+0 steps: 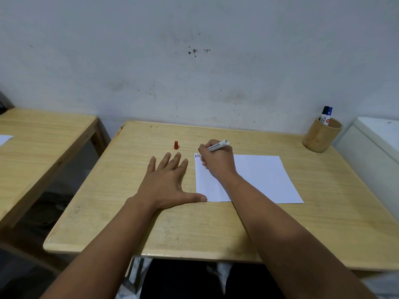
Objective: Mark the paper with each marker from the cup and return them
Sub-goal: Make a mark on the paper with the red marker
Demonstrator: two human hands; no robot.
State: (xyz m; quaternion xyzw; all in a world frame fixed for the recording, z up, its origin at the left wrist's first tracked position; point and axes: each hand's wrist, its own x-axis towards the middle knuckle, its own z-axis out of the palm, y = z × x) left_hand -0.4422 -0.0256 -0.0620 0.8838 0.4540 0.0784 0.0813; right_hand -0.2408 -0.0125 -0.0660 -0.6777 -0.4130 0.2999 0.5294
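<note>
A white sheet of paper (263, 178) lies on the wooden table (216, 225). My right hand (218, 162) grips a white marker (218, 145), its tip down at the paper's far left corner beside a short blue mark (196, 156). My left hand (166, 180) lies flat with fingers spread, its thumb pressing the paper's near left corner. A red marker cap (176, 145) stands upright on the table beyond my left fingers. A wooden cup (319, 137) at the far right corner holds two capped markers (326, 116), one blue, one dark.
A second wooden table (38, 134) stands to the left across a gap, with a paper corner on it. A white box-like object (375, 147) sits at the right, next to the cup. A stained wall runs right behind the table.
</note>
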